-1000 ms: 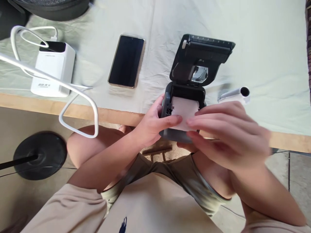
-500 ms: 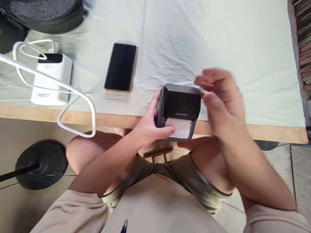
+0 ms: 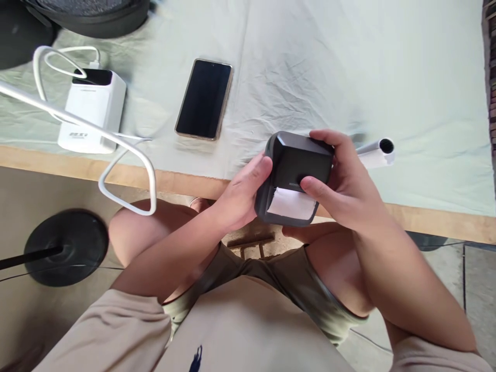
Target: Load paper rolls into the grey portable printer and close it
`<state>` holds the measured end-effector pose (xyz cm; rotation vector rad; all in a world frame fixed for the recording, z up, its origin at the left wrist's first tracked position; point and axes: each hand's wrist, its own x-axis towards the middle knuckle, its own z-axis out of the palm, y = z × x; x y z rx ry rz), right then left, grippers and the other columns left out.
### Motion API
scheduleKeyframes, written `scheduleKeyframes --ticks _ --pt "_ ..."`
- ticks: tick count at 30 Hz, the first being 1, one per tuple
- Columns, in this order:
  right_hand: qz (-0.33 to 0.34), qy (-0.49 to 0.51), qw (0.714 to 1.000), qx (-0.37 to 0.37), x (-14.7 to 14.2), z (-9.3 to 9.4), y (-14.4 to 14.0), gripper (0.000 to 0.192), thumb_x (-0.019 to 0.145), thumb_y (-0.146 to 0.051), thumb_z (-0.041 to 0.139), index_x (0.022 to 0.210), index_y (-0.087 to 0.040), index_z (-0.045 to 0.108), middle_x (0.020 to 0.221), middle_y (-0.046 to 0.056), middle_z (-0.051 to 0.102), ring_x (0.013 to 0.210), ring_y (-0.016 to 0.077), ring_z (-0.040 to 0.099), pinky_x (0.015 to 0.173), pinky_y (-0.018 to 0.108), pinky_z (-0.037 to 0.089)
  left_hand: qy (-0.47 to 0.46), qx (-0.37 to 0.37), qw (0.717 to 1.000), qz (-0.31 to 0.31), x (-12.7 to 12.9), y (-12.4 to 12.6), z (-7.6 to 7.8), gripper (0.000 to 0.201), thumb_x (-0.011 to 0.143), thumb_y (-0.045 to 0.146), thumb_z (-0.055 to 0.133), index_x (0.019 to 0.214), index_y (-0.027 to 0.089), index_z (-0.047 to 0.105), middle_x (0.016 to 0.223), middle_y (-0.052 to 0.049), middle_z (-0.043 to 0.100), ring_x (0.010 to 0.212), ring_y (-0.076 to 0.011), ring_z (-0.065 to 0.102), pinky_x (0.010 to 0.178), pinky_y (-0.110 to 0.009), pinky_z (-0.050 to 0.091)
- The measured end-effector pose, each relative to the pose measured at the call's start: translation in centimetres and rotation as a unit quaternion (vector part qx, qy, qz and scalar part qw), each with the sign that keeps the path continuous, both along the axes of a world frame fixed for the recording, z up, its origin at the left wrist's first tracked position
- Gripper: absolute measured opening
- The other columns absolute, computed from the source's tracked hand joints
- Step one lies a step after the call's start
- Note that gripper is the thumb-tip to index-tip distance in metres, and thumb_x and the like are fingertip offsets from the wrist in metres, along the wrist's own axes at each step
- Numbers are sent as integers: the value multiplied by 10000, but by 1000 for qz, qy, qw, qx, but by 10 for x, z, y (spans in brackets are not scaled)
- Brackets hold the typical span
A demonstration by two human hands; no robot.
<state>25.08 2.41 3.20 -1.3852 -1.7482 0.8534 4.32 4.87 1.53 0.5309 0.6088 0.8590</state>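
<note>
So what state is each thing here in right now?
Portable printer: lid shut, white paper sticking out of the front slot.
Left hand: gripping the printer's left side.
Right hand: gripping its right side, thumb on the lid.
Phone: screen dark, flat on the cloth.
Power bank: white cable plugged in.
Paper-roll core: lying on its side.

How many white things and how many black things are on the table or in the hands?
White: 3: power bank, cable, tube
Black: 2: phone, printer, gripped by left hand and right hand
Total: 5
</note>
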Motion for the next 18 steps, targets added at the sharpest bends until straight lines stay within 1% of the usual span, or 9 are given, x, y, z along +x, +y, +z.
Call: scheduleKeyframes --ticks 2,5,8,10,12,14,16,17,18 --pt "0 -10 1000 25 6 -2 2 573 1088 -565 655 1614 -377 530 1500 99 722 1254 312 789 948 449 731 -1 -21 1000 22 3 -1 0 487 910 570 970 1215 226 812 1298 -90 885 1506 -409 731 1226 -502 639" --pt "24 -1 999 47 13 -4 4 646 1083 -622 676 1662 -398 497 1703 104 626 1561 350 661 1246 563 638 10 -17 999 45 6 -2 1 413 945 520 951 1180 208 819 1192 -77 903 1471 -392 760 1209 -473 649" --pt "63 26 995 67 17 -6 4 865 981 -688 814 1718 -454 425 1763 76 581 1631 356 611 1284 586 617 21 -7 998 57 6 0 4 361 981 511 914 1146 202 823 1185 -65 908 1452 -381 773 1187 -458 666" --pt "52 35 995 83 17 -4 5 945 923 -706 881 1719 -475 427 1767 69 564 1637 365 600 1259 578 634 26 -15 998 55 6 2 5 336 1007 508 885 1133 203 822 1202 -55 909 1420 -362 792 1176 -448 674" --pt "-3 20 992 125 14 0 8 862 906 -694 910 1642 -442 538 1582 84 668 1483 353 696 1129 532 685 29 -32 998 49 5 4 5 333 1026 517 865 1132 205 821 1178 -44 911 1341 -332 828 1133 -421 688" --pt "-80 6 970 230 9 5 13 581 950 -652 884 1425 -381 687 1104 35 723 998 244 774 810 407 678 32 -47 997 43 5 5 3 341 1016 530 878 1128 213 820 1129 -27 909 1258 -301 854 1069 -380 696" --pt "-146 21 932 330 3 9 18 304 1029 -585 824 1168 -334 724 766 -56 542 594 127 564 549 299 502 31 -51 998 31 3 5 0 372 981 554 913 1128 224 825 1088 -12 904 1219 -293 859 1019 -360 694" --pt "-163 40 918 360 0 10 20 258 1055 -555 804 1083 -318 705 706 -80 490 521 104 504 501 279 446 26 -47 998 19 3 5 -1 407 962 583 922 1129 224 830 1074 -15 902 1218 -307 858 1006 -367 692" --pt "-168 60 913 367 -2 12 20 247 1068 -522 799 1034 -307 682 693 -88 499 515 102 538 488 269 440 19 -42 999 2 2 5 -2 450 947 618 923 1137 220 834 1070 -24 900 1229 -331 853 1004 -384 689"
